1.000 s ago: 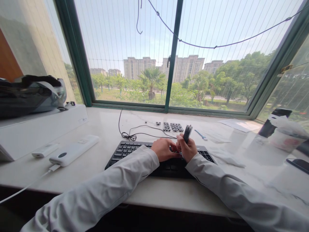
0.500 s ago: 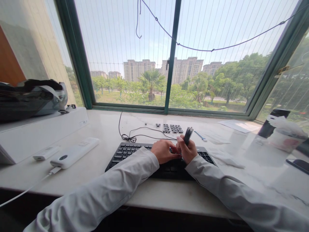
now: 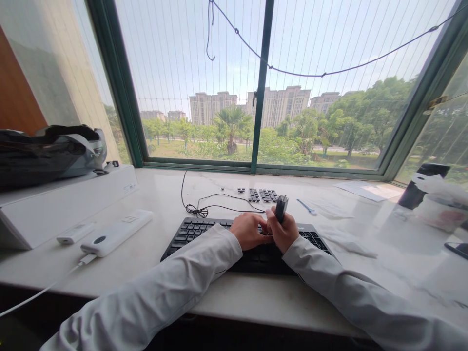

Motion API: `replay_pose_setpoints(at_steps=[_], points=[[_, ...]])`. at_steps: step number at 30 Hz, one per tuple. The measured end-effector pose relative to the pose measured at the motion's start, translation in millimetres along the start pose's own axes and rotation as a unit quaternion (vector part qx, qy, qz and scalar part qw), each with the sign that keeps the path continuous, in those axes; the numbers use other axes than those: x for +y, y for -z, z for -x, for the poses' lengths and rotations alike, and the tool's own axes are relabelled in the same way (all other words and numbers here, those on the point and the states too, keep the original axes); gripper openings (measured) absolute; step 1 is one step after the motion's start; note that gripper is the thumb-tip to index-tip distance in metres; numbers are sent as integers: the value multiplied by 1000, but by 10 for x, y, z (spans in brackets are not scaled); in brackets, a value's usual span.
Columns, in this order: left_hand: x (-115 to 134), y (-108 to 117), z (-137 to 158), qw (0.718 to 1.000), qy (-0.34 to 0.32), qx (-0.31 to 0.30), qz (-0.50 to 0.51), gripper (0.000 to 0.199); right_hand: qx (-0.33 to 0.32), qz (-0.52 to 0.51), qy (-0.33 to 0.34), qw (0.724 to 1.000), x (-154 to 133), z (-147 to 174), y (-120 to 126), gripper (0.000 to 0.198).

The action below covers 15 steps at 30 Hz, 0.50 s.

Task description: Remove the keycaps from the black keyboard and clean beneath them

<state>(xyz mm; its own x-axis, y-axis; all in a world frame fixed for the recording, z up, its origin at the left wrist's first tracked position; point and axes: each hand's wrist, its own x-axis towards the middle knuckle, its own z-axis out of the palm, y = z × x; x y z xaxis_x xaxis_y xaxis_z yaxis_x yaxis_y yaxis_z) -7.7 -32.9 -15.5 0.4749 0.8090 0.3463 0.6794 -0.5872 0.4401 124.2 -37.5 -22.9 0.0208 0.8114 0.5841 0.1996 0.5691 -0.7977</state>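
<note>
A black keyboard (image 3: 190,234) lies on the white ledge in front of me, with bare key sockets showing at its right end (image 3: 317,240). My right hand (image 3: 284,231) is closed around a black-handled tool (image 3: 281,208), whose top sticks up from the fist. The tool's lower end is hidden behind my fingers. My left hand (image 3: 248,230) rests on the middle of the keyboard, fingers bent and pinched together against the right hand. What the left fingertips hold, if anything, is hidden. Loose black keycaps (image 3: 268,196) lie in rows behind the keyboard.
A thin black cable (image 3: 197,211) coils behind the keyboard. A small blue stick (image 3: 306,206) and clear plastic wrapping (image 3: 349,243) lie to the right. A white power bank (image 3: 117,233) and a white box (image 3: 69,204) stand left. A plastic-wrapped tub (image 3: 438,209) stands far right.
The tool in my right hand has tipped a little to the left and sunk slightly. My left hand stays in about the same place. The camera view has shifted slightly.
</note>
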Motion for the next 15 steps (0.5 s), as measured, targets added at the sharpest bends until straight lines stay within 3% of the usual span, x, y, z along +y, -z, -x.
replay_pose_setpoints(at_steps=[15], points=[[-29, -32, -7, 999, -21, 25, 29, 24, 4, 46, 12, 999, 91, -15, 3, 39]])
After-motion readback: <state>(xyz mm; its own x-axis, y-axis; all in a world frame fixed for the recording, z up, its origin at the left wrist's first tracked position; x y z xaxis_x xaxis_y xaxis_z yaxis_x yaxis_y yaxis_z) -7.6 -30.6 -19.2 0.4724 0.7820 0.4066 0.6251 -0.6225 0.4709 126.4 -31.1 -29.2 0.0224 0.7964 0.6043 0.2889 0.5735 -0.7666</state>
